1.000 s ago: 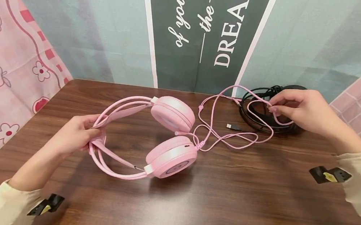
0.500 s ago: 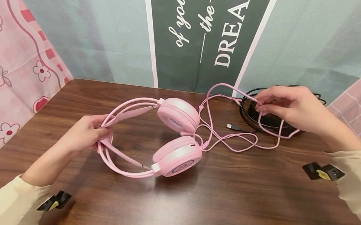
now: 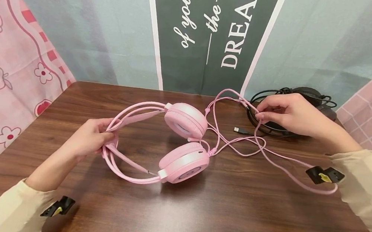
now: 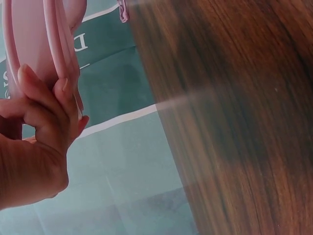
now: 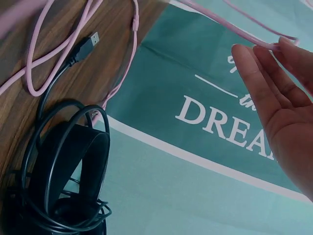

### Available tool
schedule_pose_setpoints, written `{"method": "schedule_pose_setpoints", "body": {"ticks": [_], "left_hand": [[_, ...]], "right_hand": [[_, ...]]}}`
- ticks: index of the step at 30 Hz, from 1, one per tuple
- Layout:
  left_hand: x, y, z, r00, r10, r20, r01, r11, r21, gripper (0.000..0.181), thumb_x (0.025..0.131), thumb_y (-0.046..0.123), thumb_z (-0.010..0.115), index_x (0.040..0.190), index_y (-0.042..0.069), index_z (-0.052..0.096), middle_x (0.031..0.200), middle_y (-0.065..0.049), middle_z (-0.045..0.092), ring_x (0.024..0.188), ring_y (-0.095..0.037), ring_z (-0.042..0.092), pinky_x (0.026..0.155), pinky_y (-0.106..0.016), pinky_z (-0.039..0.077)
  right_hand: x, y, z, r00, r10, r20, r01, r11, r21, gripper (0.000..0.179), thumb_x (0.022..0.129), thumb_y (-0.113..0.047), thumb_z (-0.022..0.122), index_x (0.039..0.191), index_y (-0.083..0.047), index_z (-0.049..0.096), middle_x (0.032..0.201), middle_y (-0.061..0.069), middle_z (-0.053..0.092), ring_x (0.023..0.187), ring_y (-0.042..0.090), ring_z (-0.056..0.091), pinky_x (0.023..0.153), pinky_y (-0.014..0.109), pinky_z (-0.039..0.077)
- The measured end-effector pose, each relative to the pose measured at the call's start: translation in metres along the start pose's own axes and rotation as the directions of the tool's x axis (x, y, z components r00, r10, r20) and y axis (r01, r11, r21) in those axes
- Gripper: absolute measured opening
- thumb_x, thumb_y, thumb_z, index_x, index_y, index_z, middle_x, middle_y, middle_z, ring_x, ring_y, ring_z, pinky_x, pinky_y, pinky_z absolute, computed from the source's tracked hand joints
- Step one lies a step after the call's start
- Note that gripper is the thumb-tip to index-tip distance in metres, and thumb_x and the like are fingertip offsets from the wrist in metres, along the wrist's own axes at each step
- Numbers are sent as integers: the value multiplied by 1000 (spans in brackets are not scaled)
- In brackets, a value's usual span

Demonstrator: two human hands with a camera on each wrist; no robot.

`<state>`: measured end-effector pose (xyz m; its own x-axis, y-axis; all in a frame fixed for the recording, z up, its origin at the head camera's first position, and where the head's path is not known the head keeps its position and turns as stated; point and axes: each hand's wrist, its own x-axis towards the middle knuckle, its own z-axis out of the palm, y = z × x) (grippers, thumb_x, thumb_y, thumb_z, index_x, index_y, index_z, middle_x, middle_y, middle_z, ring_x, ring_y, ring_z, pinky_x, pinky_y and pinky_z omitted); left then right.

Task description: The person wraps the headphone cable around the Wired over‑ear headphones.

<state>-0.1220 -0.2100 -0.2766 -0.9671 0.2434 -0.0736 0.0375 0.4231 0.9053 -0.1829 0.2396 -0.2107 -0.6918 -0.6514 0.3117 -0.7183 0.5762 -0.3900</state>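
Pink headphones (image 3: 183, 168) are held by the headband in my left hand (image 3: 91, 138), the ear cups pointing right. The left wrist view shows fingers curled round the pink headband (image 4: 34, 39). A long pink cable (image 3: 216, 122) runs from the lower ear cup. My right hand (image 3: 294, 113) pinches that cable between thumb and fingertips, above the table's back right. In the right wrist view the pinched cable (image 5: 230, 24) crosses the top, at the fingertips. A loop of it hangs toward the right sleeve, and other loops lie between the two hands.
Black headphones (image 3: 312, 96) with a coiled black cable lie at the back right, partly behind my right hand. A black USB plug (image 3: 241, 130) lies beside them on the brown wooden table (image 3: 230, 210). A printed cloth (image 3: 113, 30) hangs along the back edge.
My right hand has moved left and slightly down with the pink cable, whose loop now drops toward the right sleeve. The pink headphones have shifted a little right with my left hand.
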Motion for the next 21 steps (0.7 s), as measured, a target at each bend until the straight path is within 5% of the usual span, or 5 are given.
{"method": "schedule_pose_setpoints", "body": {"ticks": [4,11,16,21], "left_hand": [[0,0,0,1000,-1,-2,1,1000,8,32,84,-8,43,115,-12,46,57,-9,55,36,-8,49,31,-16,33],[0,0,-1,1000,-2,0,2,1000,9,33,86,-8,43,118,-13,45,57,-9,55,36,-8,49,31,-16,32],[1,0,0,1000,0,-2,0,1000,19,32,84,-9,43,115,-13,47,57,-9,55,36,-9,49,31,-16,32],[1,0,-1,1000,-8,-9,8,1000,21,35,85,-8,44,119,-13,45,56,-9,55,36,-8,49,30,-17,33]], "right_hand": [[-3,0,-4,998,55,10,-55,998,39,17,78,5,66,85,-10,65,71,-5,64,63,1,60,58,12,46],[-1,1,-11,994,104,39,-110,959,261,18,78,17,56,90,5,62,76,7,64,66,9,63,62,19,53],[-1,-1,-14,988,148,40,-153,967,202,11,83,3,60,91,-4,64,72,2,65,63,9,63,62,15,50],[-1,0,-15,999,42,3,-43,997,69,14,81,2,64,90,-8,66,71,-4,64,61,4,59,59,14,48]]}}
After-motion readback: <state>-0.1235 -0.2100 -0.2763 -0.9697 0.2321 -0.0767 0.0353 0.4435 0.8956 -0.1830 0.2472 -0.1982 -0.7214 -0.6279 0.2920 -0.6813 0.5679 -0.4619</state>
